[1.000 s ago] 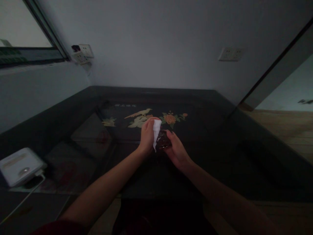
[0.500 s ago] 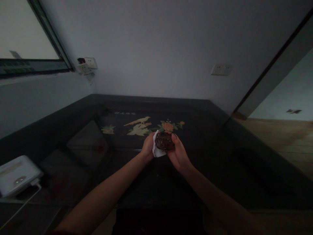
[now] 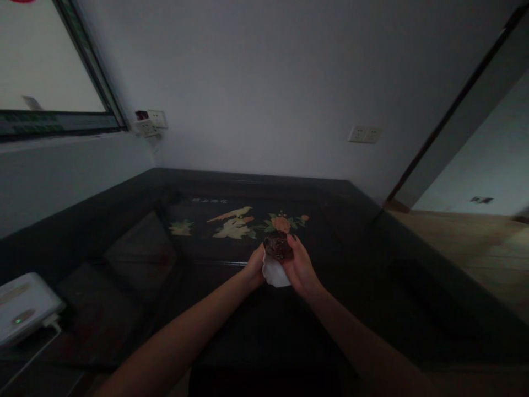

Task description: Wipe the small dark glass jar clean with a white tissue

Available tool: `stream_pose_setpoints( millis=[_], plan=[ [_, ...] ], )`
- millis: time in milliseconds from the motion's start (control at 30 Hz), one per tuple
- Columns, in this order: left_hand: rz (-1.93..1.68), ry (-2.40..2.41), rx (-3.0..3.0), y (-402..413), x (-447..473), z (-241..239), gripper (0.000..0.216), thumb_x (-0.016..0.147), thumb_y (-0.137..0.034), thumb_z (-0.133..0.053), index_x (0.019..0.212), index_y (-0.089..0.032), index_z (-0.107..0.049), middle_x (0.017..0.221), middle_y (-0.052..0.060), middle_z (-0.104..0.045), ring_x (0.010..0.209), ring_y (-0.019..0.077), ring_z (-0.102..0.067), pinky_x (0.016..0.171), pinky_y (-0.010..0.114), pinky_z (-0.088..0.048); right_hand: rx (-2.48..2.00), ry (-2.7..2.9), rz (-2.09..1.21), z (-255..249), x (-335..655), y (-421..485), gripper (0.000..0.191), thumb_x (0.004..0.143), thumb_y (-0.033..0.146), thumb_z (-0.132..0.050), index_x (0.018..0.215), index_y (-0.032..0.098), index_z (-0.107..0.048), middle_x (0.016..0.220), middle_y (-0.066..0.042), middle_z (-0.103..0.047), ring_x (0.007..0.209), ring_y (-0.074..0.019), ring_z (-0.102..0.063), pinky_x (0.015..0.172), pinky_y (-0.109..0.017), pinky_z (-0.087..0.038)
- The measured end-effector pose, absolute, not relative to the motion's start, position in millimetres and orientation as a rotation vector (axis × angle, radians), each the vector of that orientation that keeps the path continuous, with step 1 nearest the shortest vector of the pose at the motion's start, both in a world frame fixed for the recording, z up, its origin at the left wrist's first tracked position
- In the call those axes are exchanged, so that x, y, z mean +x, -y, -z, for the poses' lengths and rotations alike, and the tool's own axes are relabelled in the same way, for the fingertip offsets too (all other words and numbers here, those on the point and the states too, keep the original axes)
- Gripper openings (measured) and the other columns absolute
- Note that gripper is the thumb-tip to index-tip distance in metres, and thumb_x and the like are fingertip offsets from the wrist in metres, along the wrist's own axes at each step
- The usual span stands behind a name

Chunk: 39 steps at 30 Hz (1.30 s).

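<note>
A dark brown, glossy, rounded object [image 3: 278,246] is held between my two hands above the dark table; its exact kind does not show. My right hand [image 3: 300,266] grips its right side, thumb on the near rim. A white tissue [image 3: 274,272] hangs below and against the object's left side. My left hand [image 3: 255,268] is closed at the tissue's left edge, its fingers mostly hidden behind tissue and object.
The dark glossy table [image 3: 248,314] carries a bird-and-flower picture [image 3: 233,225]. A white box-shaped device [image 3: 27,306] with a cable lies at the left. Wall sockets [image 3: 365,134] are behind the table, and a wooden floor [image 3: 467,234] shows at right.
The view has tilted slightly, so the scene sits lower. The tissue now spreads further below the brown object, which shows more tilted. Both hands keep their hold.
</note>
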<state>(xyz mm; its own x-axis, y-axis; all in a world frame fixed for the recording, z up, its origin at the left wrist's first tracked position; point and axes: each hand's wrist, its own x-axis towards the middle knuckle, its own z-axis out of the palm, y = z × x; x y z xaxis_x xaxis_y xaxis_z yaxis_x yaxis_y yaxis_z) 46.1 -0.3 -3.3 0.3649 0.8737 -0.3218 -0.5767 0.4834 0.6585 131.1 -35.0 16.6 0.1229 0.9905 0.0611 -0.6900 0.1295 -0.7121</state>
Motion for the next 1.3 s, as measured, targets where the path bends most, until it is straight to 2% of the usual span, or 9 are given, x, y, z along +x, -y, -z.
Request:
stream_pose_setpoints(
  millis=[200, 333, 467, 567, 700, 833, 933, 1100, 1300],
  plan=[
    [-1.017, -0.733, 0.584, -6.0, 43.6, 3.1, 0.018, 0.080, -0.031, -0.059, 0.081, -0.014, -0.067, 0.076, 0.005, -0.070, 0.075, 0.0186, -0.065, 0.078, 0.030, -0.049, -0.602, 0.619, -1.290, -19.7, 137.3, 30.9, 0.017, 0.074, 0.033, -0.072, 0.085, 0.023, -0.065, 0.087, 0.000, -0.069, 0.081, -0.0166, -0.064, 0.078, -0.033, -0.053],
    [-1.105, -0.774, 0.765, -1.6, 38.1, -7.8, 0.017, 0.078, -0.024, -0.062, 0.092, -0.017, -0.068, 0.088, 0.003, -0.071, 0.082, 0.0164, -0.064, 0.078, 0.024, -0.047, -0.636, 0.657, -1.223, -25.2, 142.3, 28.9, 0.020, 0.073, 0.033, -0.072, 0.087, 0.022, -0.065, 0.088, 0.000, -0.069, 0.080, -0.0158, -0.064, 0.074, -0.030, -0.053],
    [-1.106, -0.825, 0.890, 3.3, 35.3, -11.6, 0.018, 0.078, -0.024, -0.062, 0.092, -0.016, -0.068, 0.087, 0.004, -0.071, 0.081, 0.0183, -0.063, 0.076, 0.026, -0.047, -0.684, 0.670, -1.173, -29.2, 146.1, 27.3, 0.024, 0.072, 0.034, -0.073, 0.092, 0.022, -0.064, 0.088, 0.001, -0.068, 0.077, -0.0140, -0.063, 0.069, -0.026, -0.052],
    [-1.113, -0.834, 0.931, 4.1, 34.9, -9.6, 0.018, 0.080, -0.028, -0.060, 0.091, -0.017, -0.069, 0.093, 0.005, -0.071, 0.087, 0.0194, -0.063, 0.081, 0.027, -0.046, -0.733, 0.683, -1.152, -28.8, 147.4, 25.7, 0.027, 0.072, 0.035, -0.072, 0.095, 0.023, -0.062, 0.091, 0.000, -0.068, 0.078, -0.0151, -0.064, 0.069, -0.028, -0.052],
    [-1.186, -0.849, 0.977, 2.2, 33.5, -8.9, 0.018, 0.084, -0.030, -0.058, 0.090, -0.020, -0.071, 0.102, 0.005, -0.070, 0.103, 0.0198, -0.060, 0.094, 0.026, -0.041, -0.790, 0.679, -1.147, -25.6, 148.0, 22.8, 0.028, 0.072, 0.036, -0.072, 0.094, 0.023, -0.060, 0.090, 0.000, -0.067, 0.079, -0.0162, -0.064, 0.068, -0.029, -0.052],
    [-1.248, -0.804, 1.136, 1.4, 31.6, -13.6, 0.026, 0.089, -0.036, -0.052, 0.101, -0.020, -0.069, 0.112, 0.006, -0.068, 0.112, 0.0213, -0.057, 0.103, 0.030, -0.036, -0.820, 0.683, -1.152, -25.3, 148.9, 22.1, 0.031, 0.070, 0.037, -0.073, 0.094, 0.022, -0.060, 0.090, -0.001, -0.067, 0.079, -0.0161, -0.064, 0.068, -0.028, -0.051],
    [-1.237, -0.752, 1.299, 2.7, 29.8, -18.3, 0.032, 0.083, -0.034, -0.061, 0.112, -0.020, -0.062, 0.122, 0.007, -0.063, 0.119, 0.0227, -0.053, 0.108, 0.033, -0.033, -0.827, 0.724, -1.156, -26.8, 151.0, 22.6, 0.032, 0.070, 0.038, -0.073, 0.095, 0.022, -0.061, 0.093, -0.001, -0.068, 0.081, -0.0163, -0.064, 0.069, -0.028, -0.051],
    [-1.135, -0.701, 1.489, 6.2, 25.8, -23.3, 0.069, 0.068, -0.024, -0.078, 0.130, -0.020, -0.047, 0.137, 0.014, -0.052, 0.125, 0.0273, -0.049, 0.109, 0.040, -0.033, -0.861, 0.846, -1.089, -26.5, 155.7, 20.5, 0.034, 0.071, 0.041, -0.073, 0.098, 0.023, -0.063, 0.097, -0.002, -0.068, 0.086, -0.0176, -0.063, 0.074, -0.030, -0.051],
    [-1.179, -0.671, 1.470, 7.2, 23.2, -26.5, 0.075, 0.059, -0.018, -0.083, 0.127, -0.022, -0.052, 0.136, 0.013, -0.052, 0.129, 0.0287, -0.046, 0.112, 0.041, -0.028, -0.891, 0.962, -1.023, -25.1, 153.7, 20.9, 0.032, 0.071, 0.039, -0.073, 0.098, 0.024, -0.065, 0.099, -0.001, -0.068, 0.091, -0.0186, -0.064, 0.085, -0.034, -0.050]
  ],
)
